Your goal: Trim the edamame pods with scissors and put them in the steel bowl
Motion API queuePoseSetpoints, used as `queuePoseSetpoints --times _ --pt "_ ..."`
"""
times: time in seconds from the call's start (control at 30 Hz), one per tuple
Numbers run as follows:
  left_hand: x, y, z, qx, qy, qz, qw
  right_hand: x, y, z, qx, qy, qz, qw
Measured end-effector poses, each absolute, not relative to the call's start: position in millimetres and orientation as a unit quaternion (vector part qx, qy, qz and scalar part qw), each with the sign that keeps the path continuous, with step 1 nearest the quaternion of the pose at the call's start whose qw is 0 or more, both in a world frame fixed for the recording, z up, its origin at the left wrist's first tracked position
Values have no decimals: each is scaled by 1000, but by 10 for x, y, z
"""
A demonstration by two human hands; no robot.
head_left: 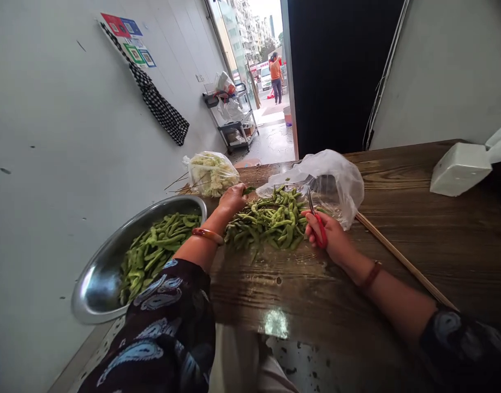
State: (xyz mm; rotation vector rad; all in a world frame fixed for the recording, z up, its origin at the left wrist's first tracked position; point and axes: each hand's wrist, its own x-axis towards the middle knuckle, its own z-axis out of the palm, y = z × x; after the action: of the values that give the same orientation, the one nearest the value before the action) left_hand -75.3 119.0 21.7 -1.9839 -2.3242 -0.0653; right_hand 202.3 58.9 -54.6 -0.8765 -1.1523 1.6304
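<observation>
While the surface [401, 218] spreads below, a metal bowl [95, 286] at left holds many pods [158, 245], likely done; a loose pile [275, 218] mid-surface seems left; right hand's grip [331, 236] wraps red scissors [322, 233], left hand's grip [233, 200] pinches one green pod [249, 190].

The crescent-shaped bean pods [289, 221] are yellowish green, and the slim metal scissors [322, 233] have bright red handles above a dark brown table [283, 295] streaked with wood grain. A shiny silver, round metal bowl [87, 297] contrasts with loose near-black fabric sleeves [152, 327] patterned in pale blue paisley. The long hanging cloth [164, 112] is black-and-white checked; the smooth ring-shaped bangle [208, 236] is amber-orange.
</observation>
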Motion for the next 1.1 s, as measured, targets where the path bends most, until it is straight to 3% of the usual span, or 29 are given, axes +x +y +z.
queuePoseSetpoints --times 0.3,0.63,0.97,1.1 --pt "-502 409 209 -694 -714 -85 -27 2035 486 -507 -355 -492 659 445" --pt "52 31 -373 -606 -683 -269 -306 2067 416 -563 -353 -510 653 434" --pt "370 212 -463 -541 -629 -428 -358 2072 438 -536 -357 -534 629 438" --pt "183 -171 -500 -515 -618 -489 -338 2079 407 -516 -383 -639 521 416"
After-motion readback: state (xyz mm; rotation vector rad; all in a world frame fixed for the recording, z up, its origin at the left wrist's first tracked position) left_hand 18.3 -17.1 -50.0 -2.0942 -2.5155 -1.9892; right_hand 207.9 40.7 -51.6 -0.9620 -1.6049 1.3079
